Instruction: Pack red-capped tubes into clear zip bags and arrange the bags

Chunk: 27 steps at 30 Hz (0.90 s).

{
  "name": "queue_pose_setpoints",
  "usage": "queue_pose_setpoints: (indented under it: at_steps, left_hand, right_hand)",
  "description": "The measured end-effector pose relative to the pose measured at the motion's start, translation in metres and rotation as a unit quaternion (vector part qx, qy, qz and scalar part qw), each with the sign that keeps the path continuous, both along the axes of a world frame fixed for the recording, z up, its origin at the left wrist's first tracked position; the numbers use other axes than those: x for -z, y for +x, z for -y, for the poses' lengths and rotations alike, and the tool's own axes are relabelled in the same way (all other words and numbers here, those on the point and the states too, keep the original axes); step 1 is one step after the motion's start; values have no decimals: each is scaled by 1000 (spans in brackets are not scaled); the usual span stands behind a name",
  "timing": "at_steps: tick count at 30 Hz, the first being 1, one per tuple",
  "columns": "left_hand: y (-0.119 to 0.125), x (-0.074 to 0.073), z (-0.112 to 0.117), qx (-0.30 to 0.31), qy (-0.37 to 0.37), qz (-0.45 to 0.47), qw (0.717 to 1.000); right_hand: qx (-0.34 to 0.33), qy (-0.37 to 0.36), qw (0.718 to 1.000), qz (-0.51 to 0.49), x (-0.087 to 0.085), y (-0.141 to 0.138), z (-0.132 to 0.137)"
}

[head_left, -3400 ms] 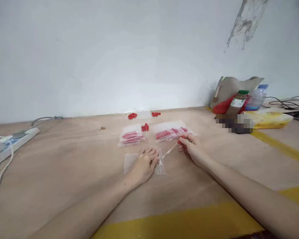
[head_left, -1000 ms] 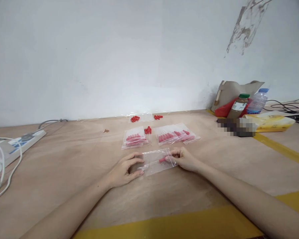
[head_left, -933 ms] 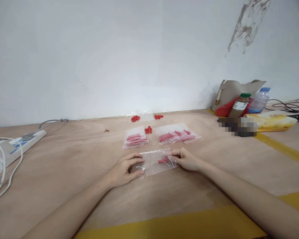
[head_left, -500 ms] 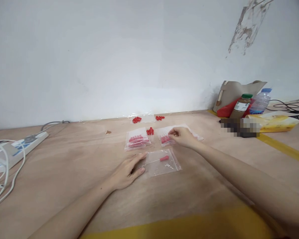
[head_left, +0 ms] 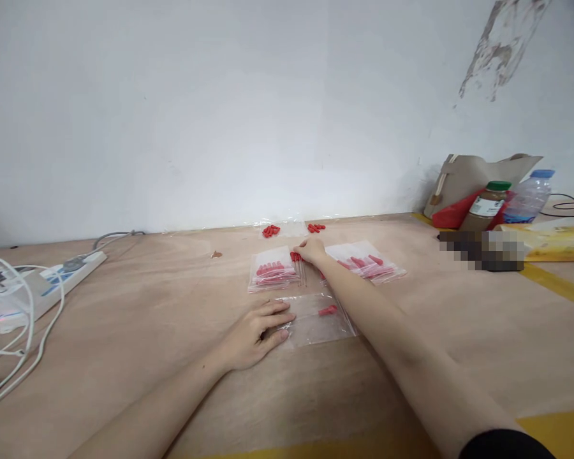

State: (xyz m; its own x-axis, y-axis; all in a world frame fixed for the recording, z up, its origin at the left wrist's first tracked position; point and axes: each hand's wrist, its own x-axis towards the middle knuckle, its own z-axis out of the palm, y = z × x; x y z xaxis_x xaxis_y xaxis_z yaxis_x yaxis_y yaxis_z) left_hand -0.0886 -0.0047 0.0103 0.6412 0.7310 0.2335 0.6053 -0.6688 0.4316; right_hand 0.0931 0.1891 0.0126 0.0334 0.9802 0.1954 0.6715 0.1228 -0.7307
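Observation:
A clear zip bag (head_left: 318, 319) lies flat on the wooden table with one red-bulbed dropper (head_left: 327, 310) inside. My left hand (head_left: 256, 331) rests open on the bag's left edge, fingers flat. My right hand (head_left: 310, 250) reaches far across to a small bunch of loose red-bulbed droppers (head_left: 297, 261), its fingers pinched at their red tops. Whether it grips one is too small to tell.
A filled bag of droppers (head_left: 272, 273) lies left of the loose bunch, and more filled bags (head_left: 366, 262) lie to the right. Loose red bulbs (head_left: 270, 230) sit by the wall. A power strip (head_left: 43, 287) with cables lies left. A paper bag (head_left: 478, 178), a jar (head_left: 485, 205) and a bottle (head_left: 529, 196) stand right.
My right hand let go of the zip bag with the dropper left inside, then reached forward and left to the loose droppers. My left hand stayed on the bag.

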Motion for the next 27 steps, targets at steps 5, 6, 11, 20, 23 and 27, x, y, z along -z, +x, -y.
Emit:
queue_pose_setpoints:
  at_steps: [5,6,11,20,23,27]
  left_hand:
    - [0,-1,-1,-2,-8,-17,1000]
    - [0,-1,-1,-3,-9,-18,1000]
    - [0,-1,-2,-1,-12,-15,1000]
    - [-1,1,-6,1,-8,-34,999]
    - [-2,1,-5,-1,-7,-40,999]
    - [-1,1,-5,-5,3,-42,999]
  right_hand:
    - [-3,6,996,-91,-23,16,17]
    - [-7,14,994,-110,-29,25,26]
    - [-5,109,951,-288,-37,92,91]
    - [40,58,886,-459,17,129,146]
    - [22,28,870,-491,19,118,149]
    - [-18,-58,860,-507,20,109,161]
